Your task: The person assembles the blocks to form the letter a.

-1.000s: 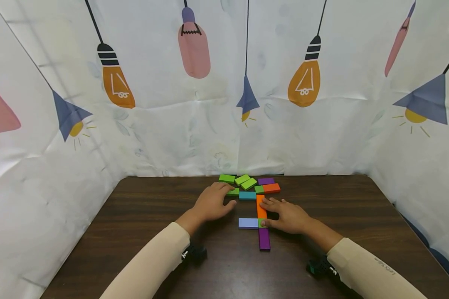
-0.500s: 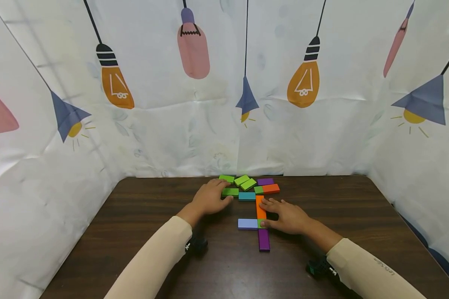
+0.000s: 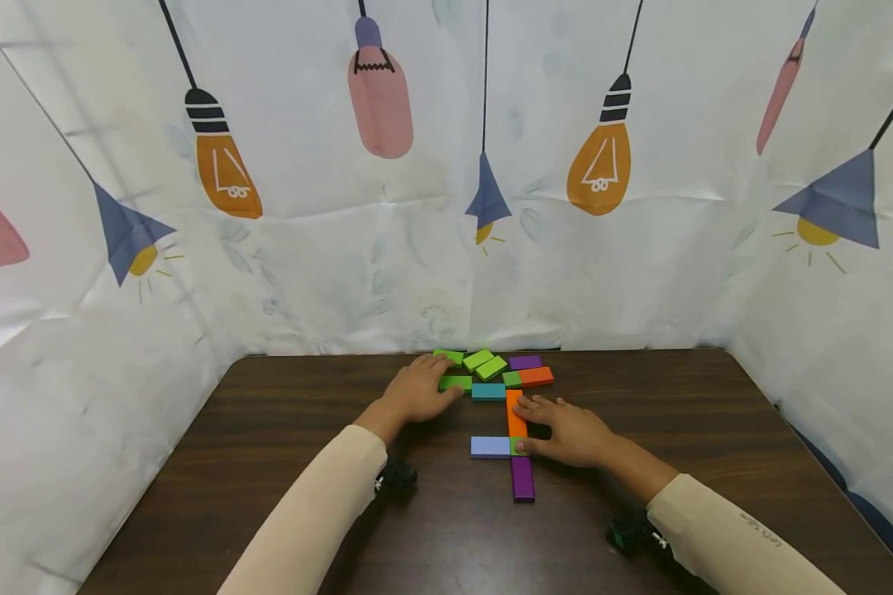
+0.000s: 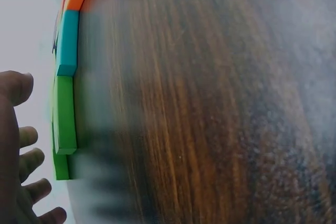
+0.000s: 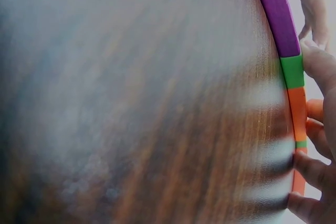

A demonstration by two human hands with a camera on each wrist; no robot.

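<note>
Coloured rectangular blocks lie on the dark wood table. My left hand [image 3: 414, 388] hovers at the left end of the row, fingers spread toward a back green block [image 3: 449, 357]; its thumb is at the front green block [image 3: 456, 383]. That block meets a teal block [image 3: 488, 392]. With extended fingers my right hand [image 3: 569, 433] rests beside the orange block [image 3: 515, 413], fingertips on its edge, thumb at the small green block [image 3: 517, 446]. A light blue block [image 3: 489, 447] and a purple block [image 3: 522, 479] adjoin that small green one. In the left wrist view nothing is between my left fingers.
Two light green blocks [image 3: 491, 368], a purple block [image 3: 524, 362], a second small green block [image 3: 511, 379] and a red-orange block [image 3: 537, 376] lie at the table's back. A white patterned cloth [image 3: 387, 273] hangs behind. The table [image 3: 283, 463] extends to both sides.
My left hand has drawn off the front green block, its fingers shifting back and left toward the back green block. The right hand stays in place; the head view has drifted slightly.
</note>
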